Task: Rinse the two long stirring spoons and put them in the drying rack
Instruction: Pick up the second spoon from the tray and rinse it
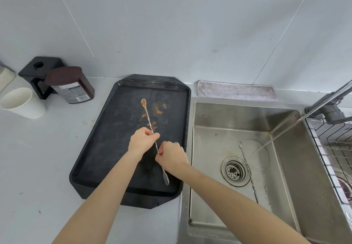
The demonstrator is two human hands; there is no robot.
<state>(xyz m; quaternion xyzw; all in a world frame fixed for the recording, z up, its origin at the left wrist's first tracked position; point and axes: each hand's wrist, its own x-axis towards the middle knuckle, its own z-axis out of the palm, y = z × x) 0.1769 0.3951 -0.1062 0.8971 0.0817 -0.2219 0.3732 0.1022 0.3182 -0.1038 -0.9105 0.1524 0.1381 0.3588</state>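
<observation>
Head view, with the sink (209, 114) as our landmark. Left of the sink, we hold one long stirring spoon (150, 123) over the black tray (106, 148) with both hands. Our left hand (142, 139) is closed around the twisted shaft near its middle; our right hand (170, 157) pinches the shaft just below it, nearer the sink. The spoon's bowl, coated in orange residue, points away from us toward the wall, and its forked end points toward us, over the tray's near part. Whether the spoon touches the tray we cannot tell. Orange smears (159, 109) lie on the tray beside the bowl.

The second stirring spoon (247, 171) lies inside the sink, on its floor, just right of the drain (235, 171), forked end toward the wall and the other end hidden behind our right forearm. A thin stream of water (285, 131) runs from the faucet (329, 106) at the sink's right rear corner and lands on the sink floor near that spoon.

The wire drying rack (335, 148) sits at the sink's right edge. A folded cloth (236, 91) lies behind the sink against the wall. Far left of the sink, beyond the tray, stand a dark jar (72, 85), a black holder (38, 72) and a white cup (22, 102) on the tabletop (47, 158).
</observation>
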